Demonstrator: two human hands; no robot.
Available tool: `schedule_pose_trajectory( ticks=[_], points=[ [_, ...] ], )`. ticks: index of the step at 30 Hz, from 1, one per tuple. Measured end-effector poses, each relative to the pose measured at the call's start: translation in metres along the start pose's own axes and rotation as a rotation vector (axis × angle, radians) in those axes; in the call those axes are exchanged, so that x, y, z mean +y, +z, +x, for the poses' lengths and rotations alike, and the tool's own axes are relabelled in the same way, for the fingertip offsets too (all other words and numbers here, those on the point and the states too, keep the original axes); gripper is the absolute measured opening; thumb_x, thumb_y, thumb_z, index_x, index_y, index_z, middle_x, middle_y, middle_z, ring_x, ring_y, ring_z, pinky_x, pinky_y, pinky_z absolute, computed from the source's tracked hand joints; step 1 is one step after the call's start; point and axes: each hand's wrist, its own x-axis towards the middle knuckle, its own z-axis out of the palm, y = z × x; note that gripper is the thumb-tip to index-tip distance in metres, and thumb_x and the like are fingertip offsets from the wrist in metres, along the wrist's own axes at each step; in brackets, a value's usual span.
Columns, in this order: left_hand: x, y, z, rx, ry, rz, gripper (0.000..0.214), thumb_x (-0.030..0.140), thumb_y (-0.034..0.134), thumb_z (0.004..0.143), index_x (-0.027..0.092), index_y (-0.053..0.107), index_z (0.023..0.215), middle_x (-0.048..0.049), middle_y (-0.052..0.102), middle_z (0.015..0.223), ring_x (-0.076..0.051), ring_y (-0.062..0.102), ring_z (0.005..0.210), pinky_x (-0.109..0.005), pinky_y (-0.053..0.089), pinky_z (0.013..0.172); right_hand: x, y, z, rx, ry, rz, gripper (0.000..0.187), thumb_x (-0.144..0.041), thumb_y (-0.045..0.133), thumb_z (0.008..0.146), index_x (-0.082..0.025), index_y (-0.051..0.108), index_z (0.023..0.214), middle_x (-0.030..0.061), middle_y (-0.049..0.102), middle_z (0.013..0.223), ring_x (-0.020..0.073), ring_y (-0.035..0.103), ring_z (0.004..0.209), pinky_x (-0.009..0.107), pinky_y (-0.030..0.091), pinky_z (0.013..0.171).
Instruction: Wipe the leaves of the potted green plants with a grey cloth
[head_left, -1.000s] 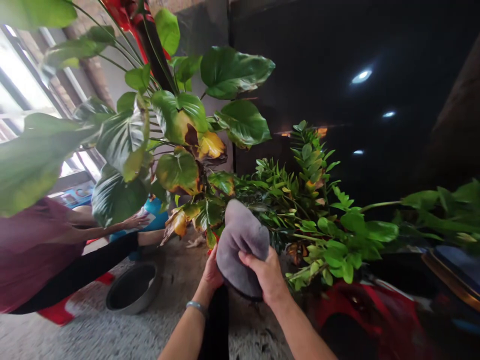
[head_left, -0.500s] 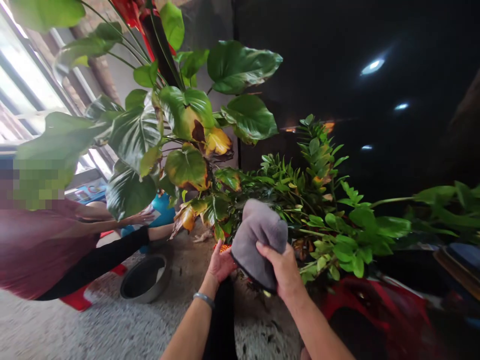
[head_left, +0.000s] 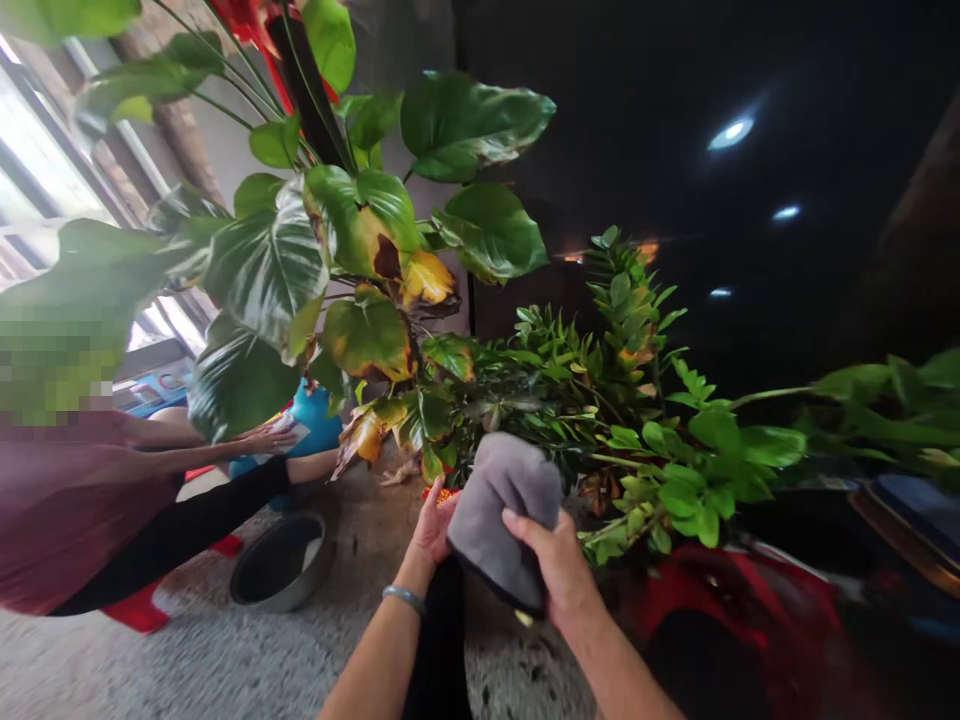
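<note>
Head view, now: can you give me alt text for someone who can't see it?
A person's right hand grips a gray cloth, with the open left hand, a bracelet at its wrist, beside it. Leafy green plants, some leaves yellowed, fill the middle. At left, another person in a mauve top sits near a gray basin.

From where I stand, lateral clearance for the left hand (head_left: 430, 530) runs over the floor (head_left: 352, 610) toward the basin (head_left: 279, 570). Drooping leaves (head_left: 367, 335) obstruct upward travel ahead. For the right hand (head_left: 559, 565), low foliage (head_left: 682, 500) blocks forward reach; a red object (head_left: 795, 590) limits outward travel.
</note>
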Motion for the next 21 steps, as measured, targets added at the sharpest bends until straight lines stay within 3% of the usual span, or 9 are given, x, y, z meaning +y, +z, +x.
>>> schedule_pose_trajectory(
  ticks=[3, 6, 9, 12, 15, 18, 21],
  points=[
    [0.001, -0.005, 0.000, 0.004, -0.015, 0.028, 0.051, 0.056, 0.050, 0.086, 0.010, 0.072, 0.091, -0.0119, 0.074, 0.080, -0.028, 0.067, 0.083, -0.042, 0.043, 0.090, -0.021, 0.009, 0.026, 0.093, -0.166, 0.017, 0.041, -0.033, 0.084, 0.040, -0.019, 0.073, 0.077, 0.0047, 0.077, 0.080, 0.0292, 0.069, 0.083, 0.038, 0.052, 0.079],
    [0.004, -0.006, -0.001, 0.011, -0.014, 0.054, 0.053, 0.058, 0.049, 0.086, 0.010, 0.072, 0.089, -0.0115, 0.073, 0.074, -0.027, 0.067, 0.077, -0.041, 0.045, 0.086, -0.008, 0.003, 0.034, 0.157, -0.090, -0.017, 0.038, -0.031, 0.082, 0.040, -0.018, 0.073, 0.075, 0.0057, 0.077, 0.079, 0.0302, 0.069, 0.084, 0.039, 0.052, 0.078],
    [0.004, -0.005, -0.002, 0.000, -0.012, 0.068, 0.053, 0.058, 0.050, 0.085, 0.011, 0.073, 0.081, -0.0118, 0.072, 0.072, -0.028, 0.067, 0.082, -0.042, 0.044, 0.090, 0.024, -0.011, 0.011, 0.110, 0.088, -0.118, 0.033, -0.028, 0.079, 0.042, -0.016, 0.073, 0.073, 0.0069, 0.076, 0.074, 0.0307, 0.070, 0.079, 0.039, 0.053, 0.075],
    [0.003, -0.003, -0.001, -0.035, -0.012, 0.078, 0.053, 0.058, 0.050, 0.084, 0.010, 0.073, 0.088, -0.0135, 0.073, 0.081, -0.031, 0.066, 0.094, -0.043, 0.041, 0.094, 0.036, -0.018, -0.015, 0.028, 0.124, -0.153, 0.033, -0.027, 0.078, 0.044, -0.016, 0.073, 0.074, 0.0070, 0.076, 0.076, 0.0301, 0.070, 0.078, 0.038, 0.053, 0.074],
    [0.002, -0.004, 0.000, -0.062, -0.010, 0.075, 0.050, 0.056, 0.054, 0.083, 0.010, 0.073, 0.086, -0.0132, 0.073, 0.080, -0.031, 0.066, 0.090, -0.044, 0.042, 0.094, 0.013, -0.014, -0.010, 0.170, -0.053, -0.117, 0.042, -0.033, 0.081, 0.044, -0.016, 0.073, 0.082, 0.0072, 0.077, 0.081, 0.0303, 0.070, 0.083, 0.038, 0.053, 0.078],
    [0.002, -0.008, 0.001, -0.060, -0.007, 0.075, 0.050, 0.055, 0.055, 0.084, 0.008, 0.073, 0.088, -0.0128, 0.072, 0.075, -0.029, 0.066, 0.084, -0.044, 0.045, 0.088, -0.017, -0.009, 0.024, 0.353, -0.299, -0.064, 0.052, -0.039, 0.082, 0.045, -0.016, 0.072, 0.090, 0.0083, 0.076, 0.094, 0.0301, 0.067, 0.097, 0.039, 0.050, 0.088],
    [0.004, -0.011, 0.001, -0.045, -0.001, 0.073, 0.051, 0.054, 0.053, 0.085, 0.007, 0.072, 0.091, -0.0144, 0.072, 0.078, -0.029, 0.066, 0.084, -0.043, 0.046, 0.084, -0.015, -0.013, 0.047, 0.380, -0.278, 0.039, 0.051, -0.038, 0.080, 0.047, -0.016, 0.071, 0.093, 0.0082, 0.074, 0.104, 0.0290, 0.064, 0.105, 0.038, 0.049, 0.091]
  ],
)
